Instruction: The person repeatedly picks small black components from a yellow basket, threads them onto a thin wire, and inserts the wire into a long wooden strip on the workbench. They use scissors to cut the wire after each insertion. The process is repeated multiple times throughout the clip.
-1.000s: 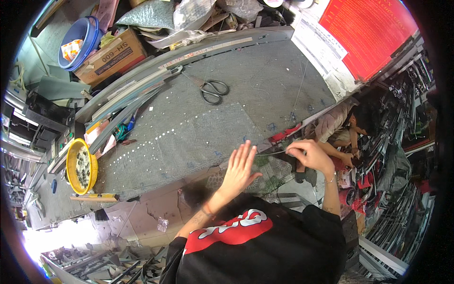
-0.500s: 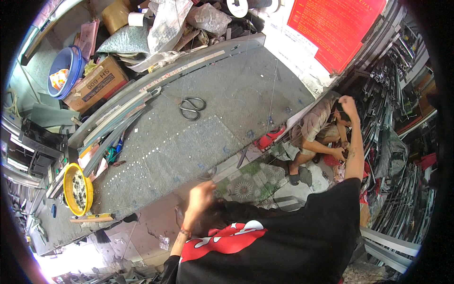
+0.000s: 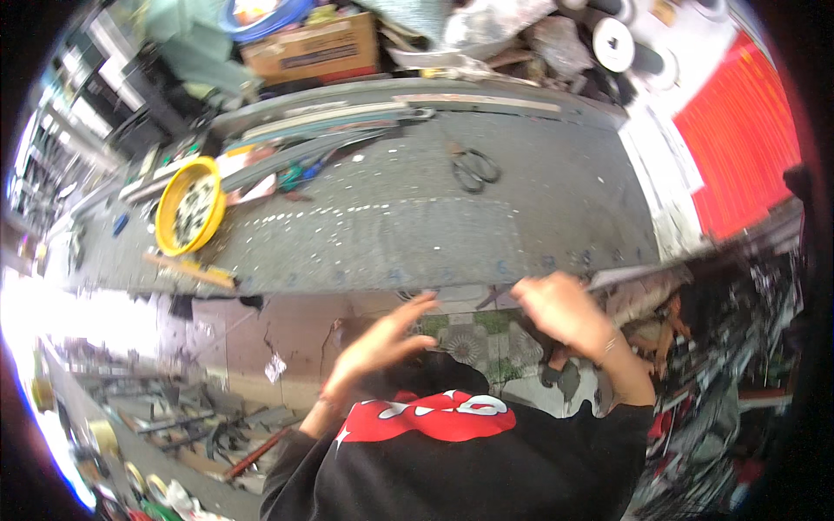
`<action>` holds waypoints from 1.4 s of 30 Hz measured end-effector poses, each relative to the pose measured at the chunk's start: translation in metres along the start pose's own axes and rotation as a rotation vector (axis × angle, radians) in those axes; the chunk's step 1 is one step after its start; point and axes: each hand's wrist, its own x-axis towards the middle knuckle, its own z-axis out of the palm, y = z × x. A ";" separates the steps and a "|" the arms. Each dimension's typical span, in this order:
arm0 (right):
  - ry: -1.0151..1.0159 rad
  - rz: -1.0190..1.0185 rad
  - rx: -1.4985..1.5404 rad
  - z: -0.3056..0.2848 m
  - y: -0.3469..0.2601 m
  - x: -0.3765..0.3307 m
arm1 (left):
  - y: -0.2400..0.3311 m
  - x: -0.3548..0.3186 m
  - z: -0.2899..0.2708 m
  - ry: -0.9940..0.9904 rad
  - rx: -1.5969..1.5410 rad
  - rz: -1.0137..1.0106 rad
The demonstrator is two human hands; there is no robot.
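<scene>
My left hand (image 3: 382, 346) is held in front of my chest near the table's front edge, fingers apart and nothing visible in them. My right hand (image 3: 565, 314) is at the same edge farther right, its fingers curled with the tips together. Whatever they pinch, if anything, is too small or blurred to make out. Both hands are closest to the grey-topped table (image 3: 591, 187). On it lies a pair of scissors (image 3: 474, 170) with dark looped handles. Small white pieces (image 3: 352, 209) form a broken row across the left and middle of the top.
A yellow basket (image 3: 217, 221) of small pieces stands at the left, beside long strips (image 3: 321, 130). Behind are a cardboard box (image 3: 313, 54), a blue basin (image 3: 261, 28) and a white spool (image 3: 613, 43). Another person (image 3: 656, 339) crouches at right near piled metal bars (image 3: 738, 304).
My right hand has come down from high at the right to the table's front edge. My left hand has opened. The view has turned, so the table lies straighter across it.
</scene>
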 end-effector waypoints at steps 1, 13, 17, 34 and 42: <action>-0.092 -0.102 0.023 0.009 -0.027 0.020 | 0.007 0.010 0.013 -0.024 -0.124 0.035; -0.361 -0.369 0.470 0.015 -0.086 0.104 | -0.016 -0.047 0.002 0.090 -0.151 0.024; -0.262 -0.318 0.550 0.014 -0.084 0.117 | -0.024 -0.066 -0.003 0.396 0.151 -0.001; -0.080 -0.297 0.540 0.051 -0.086 0.097 | 0.005 -0.027 -0.002 0.214 -0.274 -0.301; 0.637 0.458 0.612 0.061 0.144 0.080 | -0.005 -0.044 -0.049 0.554 -0.343 -0.299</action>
